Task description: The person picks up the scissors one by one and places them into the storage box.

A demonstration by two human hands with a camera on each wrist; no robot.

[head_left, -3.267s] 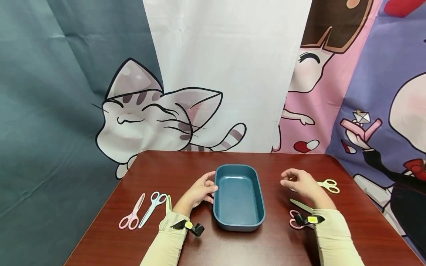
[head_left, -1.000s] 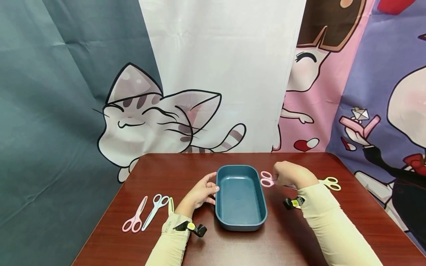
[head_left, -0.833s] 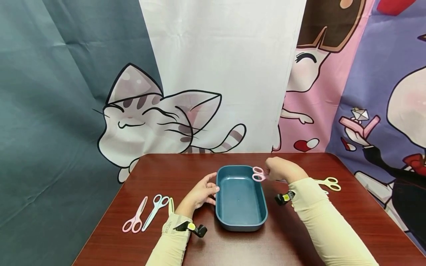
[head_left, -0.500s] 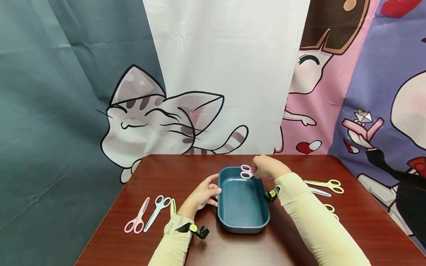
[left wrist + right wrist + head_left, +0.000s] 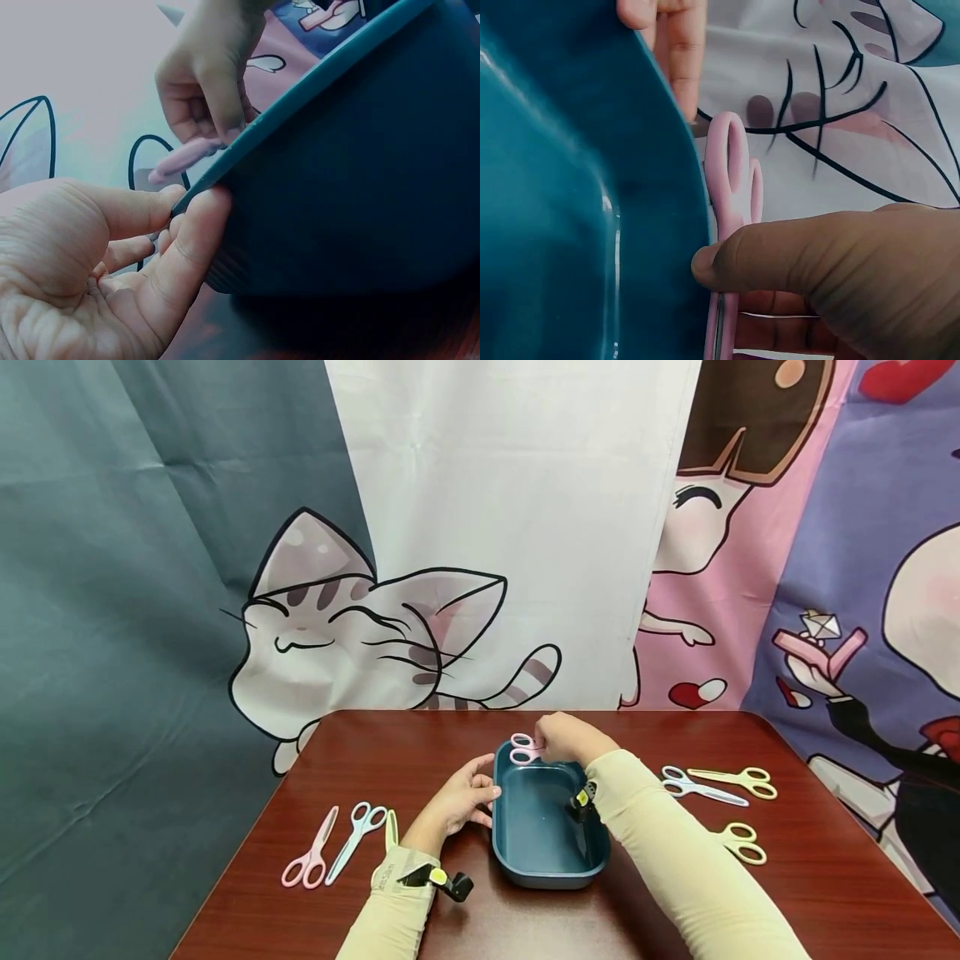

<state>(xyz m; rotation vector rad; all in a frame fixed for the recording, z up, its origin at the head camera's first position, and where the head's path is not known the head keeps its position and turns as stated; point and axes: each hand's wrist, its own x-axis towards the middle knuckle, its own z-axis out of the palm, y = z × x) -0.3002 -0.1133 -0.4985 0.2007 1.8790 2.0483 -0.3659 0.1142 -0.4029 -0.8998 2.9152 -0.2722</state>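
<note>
A deep blue rectangular plastic box stands at the middle of the table. My left hand pinches its left rim between thumb and fingers, seen closely in the left wrist view. My right hand holds a pair of pink scissors over the box's far end. The handle loops point left. In the right wrist view, the thumb presses along the scissors, close to the box rim. The blades are mostly hidden by the hand.
To the left lie pink scissors, light blue scissors and a yellow-green pair partly behind my wrist. At right are blue scissors, yellow scissors and a yellow-green pair, partly covered by my sleeve.
My right hand, empty at first, has picked up the pink scissors from the right side and carried them left over the box's far end. My left hand stays at the box's rim.
</note>
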